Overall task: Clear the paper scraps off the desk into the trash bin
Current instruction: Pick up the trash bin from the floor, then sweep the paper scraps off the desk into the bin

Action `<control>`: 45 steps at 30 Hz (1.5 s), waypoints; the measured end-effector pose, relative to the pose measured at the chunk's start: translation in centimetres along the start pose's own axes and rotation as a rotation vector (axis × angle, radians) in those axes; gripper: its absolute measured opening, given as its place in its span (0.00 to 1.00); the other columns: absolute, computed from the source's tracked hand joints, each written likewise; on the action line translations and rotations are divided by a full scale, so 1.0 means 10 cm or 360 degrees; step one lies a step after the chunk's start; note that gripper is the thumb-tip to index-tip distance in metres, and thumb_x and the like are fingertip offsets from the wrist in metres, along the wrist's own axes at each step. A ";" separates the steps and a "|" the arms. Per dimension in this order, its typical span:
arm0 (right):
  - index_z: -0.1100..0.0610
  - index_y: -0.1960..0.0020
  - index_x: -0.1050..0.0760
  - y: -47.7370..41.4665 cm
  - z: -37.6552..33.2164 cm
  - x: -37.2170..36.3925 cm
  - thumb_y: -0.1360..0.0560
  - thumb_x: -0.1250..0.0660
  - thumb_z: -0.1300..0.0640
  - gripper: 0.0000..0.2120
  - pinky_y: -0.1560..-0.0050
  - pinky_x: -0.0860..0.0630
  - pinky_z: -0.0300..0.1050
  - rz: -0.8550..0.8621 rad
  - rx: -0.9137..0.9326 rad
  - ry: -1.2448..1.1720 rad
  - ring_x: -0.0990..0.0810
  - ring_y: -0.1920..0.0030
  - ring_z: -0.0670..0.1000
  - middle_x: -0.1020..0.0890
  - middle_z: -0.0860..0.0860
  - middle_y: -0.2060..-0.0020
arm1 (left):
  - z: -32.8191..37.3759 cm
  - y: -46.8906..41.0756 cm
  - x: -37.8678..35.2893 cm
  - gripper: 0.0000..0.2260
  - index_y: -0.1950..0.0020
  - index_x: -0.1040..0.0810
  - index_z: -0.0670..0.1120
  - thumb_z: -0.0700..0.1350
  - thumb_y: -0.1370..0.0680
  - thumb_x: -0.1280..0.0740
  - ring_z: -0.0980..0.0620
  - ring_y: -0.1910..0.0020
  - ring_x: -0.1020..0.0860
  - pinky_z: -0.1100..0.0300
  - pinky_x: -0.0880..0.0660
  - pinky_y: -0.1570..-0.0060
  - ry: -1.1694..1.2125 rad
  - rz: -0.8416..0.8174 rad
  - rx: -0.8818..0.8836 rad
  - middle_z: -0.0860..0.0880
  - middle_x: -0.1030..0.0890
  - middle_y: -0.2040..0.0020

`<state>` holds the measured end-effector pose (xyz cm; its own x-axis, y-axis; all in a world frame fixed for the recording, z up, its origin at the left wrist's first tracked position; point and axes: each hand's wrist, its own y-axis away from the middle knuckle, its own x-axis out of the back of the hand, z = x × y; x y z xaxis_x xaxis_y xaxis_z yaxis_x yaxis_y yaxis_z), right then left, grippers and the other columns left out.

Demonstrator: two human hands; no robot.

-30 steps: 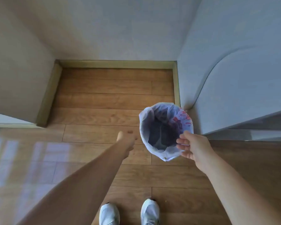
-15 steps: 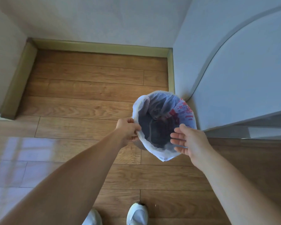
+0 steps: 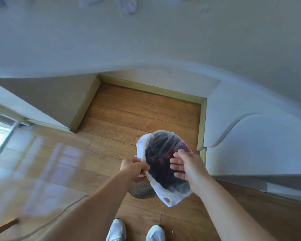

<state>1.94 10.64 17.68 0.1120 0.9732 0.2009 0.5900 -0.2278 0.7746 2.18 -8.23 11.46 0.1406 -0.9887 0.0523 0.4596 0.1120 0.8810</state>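
The trash bin (image 3: 163, 164), lined with a white plastic bag, sits low on the wooden floor (image 3: 129, 119) between both hands, mouth upward. The left hand (image 3: 135, 168) has its fingers pinched shut on the bag's left rim. The right hand (image 3: 186, 165) is at the right rim, fingers spread and holding nothing. The surface (image 3: 146, 40) lies beyond, above; blurred pale scraps (image 3: 127, 6) rest at its far edge.

One head-worn wide-angle view, looking steeply down and forward, close over both forearms, floor (image 3: 111, 119) filling mid-frame, shoes (image 3: 116, 230) at bottom edge, bench (image 3: 146, 40) across the top, edges blurred
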 end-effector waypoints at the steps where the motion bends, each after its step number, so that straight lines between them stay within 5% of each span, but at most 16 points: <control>1: 0.55 0.52 0.18 0.22 -0.13 -0.10 0.21 0.38 0.48 0.14 0.62 0.18 0.46 -0.0030 0.0015 0.0034 0.14 0.57 0.53 0.13 0.53 0.58 | 0.05 0.21 0.15 0.09 0.55 0.20 0.36 0.30 0.34 0.26 0.42 0.63 0.16 0.53 0.19 0.69 0.0029 0.0040 0.0014 0.38 0.16 0.59; 7: 0.57 0.52 0.19 1.54 -0.78 -0.61 0.21 0.39 0.49 0.14 0.65 0.20 0.44 -0.0257 0.0131 0.0225 0.16 0.61 0.51 0.13 0.53 0.59 | 0.31 1.46 1.11 0.08 0.57 0.19 0.37 0.33 0.35 0.25 0.41 0.64 0.16 0.51 0.18 0.68 0.0150 0.0217 0.0020 0.37 0.17 0.60; 13: 0.58 0.51 0.21 2.39 -1.16 -1.01 0.21 0.40 0.49 0.15 0.70 0.24 0.41 -0.0431 0.0255 0.0428 0.18 0.66 0.49 0.15 0.53 0.61 | 0.42 2.38 1.84 0.08 0.60 0.20 0.34 0.31 0.36 0.25 0.46 0.76 0.22 0.57 0.22 0.74 0.0366 0.0371 -0.0014 0.40 0.23 0.70; 23: 0.58 0.52 0.21 2.98 -1.64 -1.70 0.20 0.41 0.48 0.16 0.68 0.24 0.42 -0.0663 0.0516 0.0799 0.19 0.66 0.48 0.16 0.52 0.63 | 0.30 2.95 2.70 0.11 0.61 0.29 0.38 0.27 0.34 0.30 0.50 0.85 0.30 0.59 0.27 0.80 0.1009 0.0616 -0.0037 0.46 0.32 0.82; 41: 0.57 0.53 0.22 2.86 -2.73 -2.58 0.21 0.39 0.46 0.15 0.68 0.25 0.44 -0.0674 0.0814 0.0910 0.19 0.60 0.52 0.17 0.54 0.57 | 1.01 2.68 3.68 0.06 0.58 0.25 0.36 0.28 0.30 0.31 0.40 0.59 0.20 0.53 0.21 0.71 0.1333 0.0728 -0.0168 0.37 0.21 0.56; 45: 0.51 0.45 0.25 2.60 -3.15 -2.81 0.24 0.37 0.42 0.15 0.65 0.21 0.46 -0.0693 0.0918 0.1007 0.20 0.51 0.52 0.21 0.51 0.45 | 1.20 2.62 3.69 0.06 0.57 0.24 0.37 0.28 0.29 0.30 0.39 0.55 0.19 0.50 0.20 0.66 0.1387 0.0814 -0.0230 0.36 0.21 0.54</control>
<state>-11.08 -23.65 51.08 -0.5628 0.7327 0.3825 0.7994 0.3648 0.4773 8.93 -43.01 42.11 0.9125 -0.4091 -0.0046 0.2589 0.5686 0.7808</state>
